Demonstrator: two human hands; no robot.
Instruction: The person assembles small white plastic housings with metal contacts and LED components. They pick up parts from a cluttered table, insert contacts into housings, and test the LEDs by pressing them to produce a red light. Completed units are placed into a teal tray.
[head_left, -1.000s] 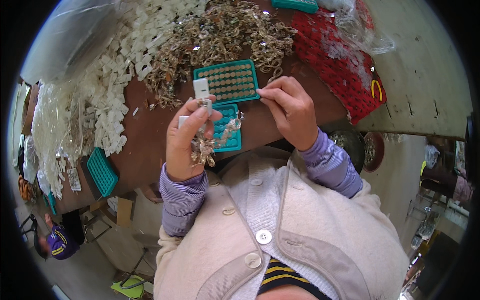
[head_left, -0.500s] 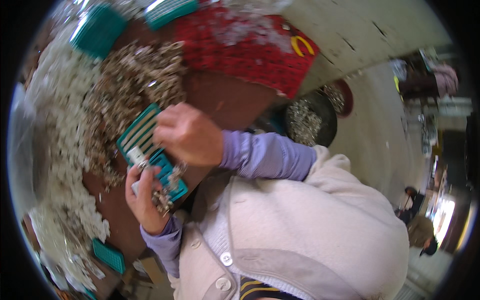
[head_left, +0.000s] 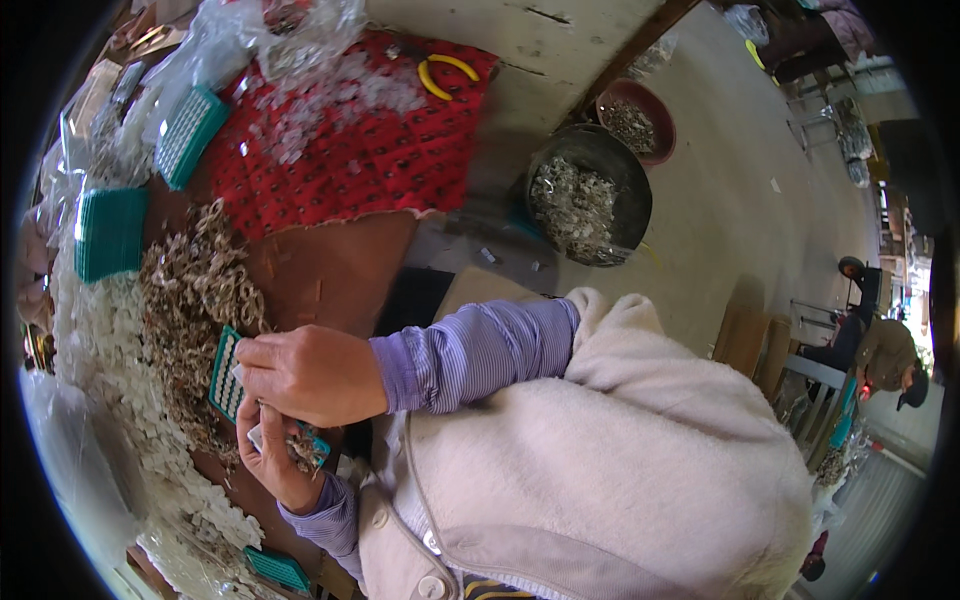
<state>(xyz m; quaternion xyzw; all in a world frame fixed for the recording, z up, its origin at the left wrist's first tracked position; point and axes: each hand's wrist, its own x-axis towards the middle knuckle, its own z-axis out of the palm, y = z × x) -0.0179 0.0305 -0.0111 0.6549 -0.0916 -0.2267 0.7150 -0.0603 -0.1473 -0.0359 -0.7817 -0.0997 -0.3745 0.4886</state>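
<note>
My left hand [head_left: 275, 465] is closed around a small white plastic piece [head_left: 256, 437] and a bunch of small brownish parts [head_left: 303, 450]. Just above it, my right hand [head_left: 315, 375] has its fingers pinched together at the left fingertips. A pale bit shows by the right fingertips, too small to make out. Under both hands lies a slotted green tray [head_left: 226, 375], largely covered by them. Next to the tray spreads a heap of brownish small parts [head_left: 200, 285].
White plastic pieces [head_left: 90, 350] lie in a long pile at the left. Stacked green trays [head_left: 110, 235] stand beyond. A red cloth [head_left: 350, 170] bears clear bits and yellow-handled pliers [head_left: 437, 78]. A dark basin [head_left: 635, 200] and a red basin [head_left: 660, 140] hold small parts. People sit farther off.
My right hand has come down to the left hand and now covers much of the tray. The view has turned, showing more of the cloth and basins.
</note>
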